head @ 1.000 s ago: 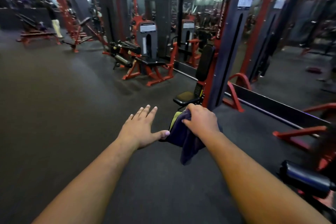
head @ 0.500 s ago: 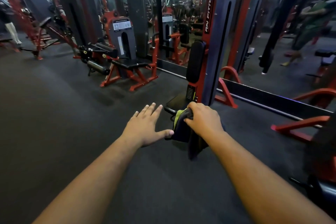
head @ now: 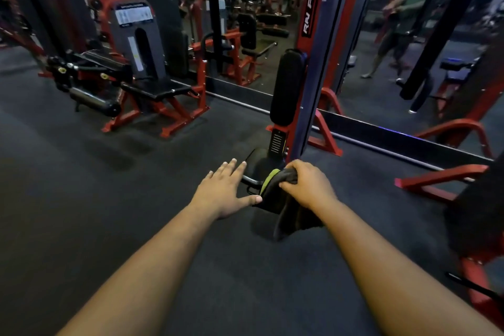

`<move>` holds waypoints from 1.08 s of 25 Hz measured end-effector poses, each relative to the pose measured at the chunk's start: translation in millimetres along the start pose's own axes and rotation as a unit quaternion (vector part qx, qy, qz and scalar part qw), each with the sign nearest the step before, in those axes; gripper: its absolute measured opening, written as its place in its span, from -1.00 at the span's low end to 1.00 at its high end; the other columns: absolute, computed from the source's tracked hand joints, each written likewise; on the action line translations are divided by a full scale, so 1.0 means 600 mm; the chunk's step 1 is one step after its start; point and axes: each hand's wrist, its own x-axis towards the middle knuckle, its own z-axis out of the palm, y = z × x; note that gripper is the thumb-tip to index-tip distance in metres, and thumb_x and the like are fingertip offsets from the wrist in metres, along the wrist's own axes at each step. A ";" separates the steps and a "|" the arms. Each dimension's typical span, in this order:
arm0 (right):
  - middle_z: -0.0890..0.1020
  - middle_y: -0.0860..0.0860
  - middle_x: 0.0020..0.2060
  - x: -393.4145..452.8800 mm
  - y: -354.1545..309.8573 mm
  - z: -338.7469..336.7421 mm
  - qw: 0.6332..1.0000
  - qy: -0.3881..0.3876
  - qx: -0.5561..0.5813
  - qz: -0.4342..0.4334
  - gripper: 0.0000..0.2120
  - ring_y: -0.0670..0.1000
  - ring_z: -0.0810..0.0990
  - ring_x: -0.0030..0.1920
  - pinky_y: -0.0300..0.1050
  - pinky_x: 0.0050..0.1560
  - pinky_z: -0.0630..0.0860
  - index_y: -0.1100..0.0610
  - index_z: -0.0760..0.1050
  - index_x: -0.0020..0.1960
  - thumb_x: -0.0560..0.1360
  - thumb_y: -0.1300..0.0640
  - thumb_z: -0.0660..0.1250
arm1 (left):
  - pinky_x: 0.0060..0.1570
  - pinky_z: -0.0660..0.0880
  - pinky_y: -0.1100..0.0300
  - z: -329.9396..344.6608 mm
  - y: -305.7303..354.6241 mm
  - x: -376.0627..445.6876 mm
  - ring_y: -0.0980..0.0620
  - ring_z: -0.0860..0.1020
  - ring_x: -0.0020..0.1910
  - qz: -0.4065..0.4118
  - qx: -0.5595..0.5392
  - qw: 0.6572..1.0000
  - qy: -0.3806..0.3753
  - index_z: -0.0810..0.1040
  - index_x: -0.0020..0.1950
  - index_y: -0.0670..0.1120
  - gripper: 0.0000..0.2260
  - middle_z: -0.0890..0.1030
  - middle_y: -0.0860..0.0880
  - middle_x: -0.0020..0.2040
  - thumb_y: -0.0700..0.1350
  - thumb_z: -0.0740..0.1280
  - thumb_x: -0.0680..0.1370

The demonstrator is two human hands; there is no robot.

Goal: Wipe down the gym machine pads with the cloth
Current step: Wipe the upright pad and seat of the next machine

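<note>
From the head view, both arms had come nearer the seat pad (head: 261,165) than a moment before. The right hand (head: 306,185) clenched the dark cloth (head: 289,207), bunched just in front of the seat pad. The left hand (head: 226,189) lay flat, fingers spread, left of it. The back pad (head: 286,87) stood upright behind, against the red column (head: 311,43); a leg machine (head: 136,68) sat well left.

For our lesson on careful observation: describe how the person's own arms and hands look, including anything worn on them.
Both forearms are bare up to the frame's lower edge: no sleeves, gloves, watch, bracelets or rings show. The left hand and right hand each show short, unpainted nails on the visible fingers. No markings or tattoos are visible.
</note>
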 end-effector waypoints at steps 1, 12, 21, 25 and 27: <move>0.61 -0.12 0.06 0.030 -0.009 0.014 0.999 -0.014 0.037 0.016 -0.69 0.01 0.59 0.12 0.08 0.16 0.55 -0.15 0.51 0.12 0.42 -0.06 0.49 | 0.60 0.03 -0.08 0.000 -0.027 0.038 -0.01 -0.06 0.65 0.011 -0.002 1.000 -0.012 -0.11 0.67 0.09 -0.07 -0.07 0.01 0.68 0.52 0.15 0.47; 0.60 -0.07 -0.09 0.348 0.020 0.090 0.981 0.007 0.181 0.072 -0.75 -0.10 0.54 -0.09 -0.22 -0.16 0.43 -0.05 0.45 -0.01 0.44 0.08 0.50 | -0.16 0.45 0.15 0.034 -0.175 0.451 -0.10 0.62 0.00 0.053 -0.168 0.978 -0.109 0.51 -0.09 -0.02 -0.92 0.65 -0.05 -0.07 -0.06 0.39 0.53; 0.56 -0.15 -0.02 0.587 0.099 0.177 0.981 -0.169 -0.043 0.089 -0.63 -0.01 0.56 0.04 0.01 0.05 0.51 -0.09 0.46 -0.02 0.36 -0.24 0.52 | -0.21 0.55 0.17 -0.003 -0.237 0.684 0.14 0.64 -0.24 0.049 -0.264 0.956 -0.123 0.67 -0.13 0.03 -0.90 0.71 0.04 -0.22 -0.04 0.51 0.39; 0.51 -0.05 0.37 0.683 0.046 0.203 0.988 -0.134 0.076 0.005 -0.33 -0.02 0.49 0.34 0.02 0.36 0.45 -0.16 0.37 0.45 0.40 -0.17 0.52 | -0.16 0.61 0.14 -0.019 -0.256 0.770 0.12 0.67 -0.20 0.091 -0.242 0.958 -0.128 0.71 -0.07 0.02 -0.85 0.71 0.06 -0.19 -0.09 0.53 0.38; 0.63 -0.05 0.23 0.720 0.015 0.230 0.988 -0.117 0.101 -0.013 -0.52 0.00 0.57 0.24 0.08 0.28 0.50 -0.13 0.50 0.31 0.42 -0.17 0.47 | -0.10 0.63 0.09 -0.033 -0.277 0.805 0.14 0.67 -0.16 0.115 -0.244 0.955 -0.121 0.72 -0.05 0.06 -0.82 0.71 0.09 -0.16 -0.08 0.55 0.36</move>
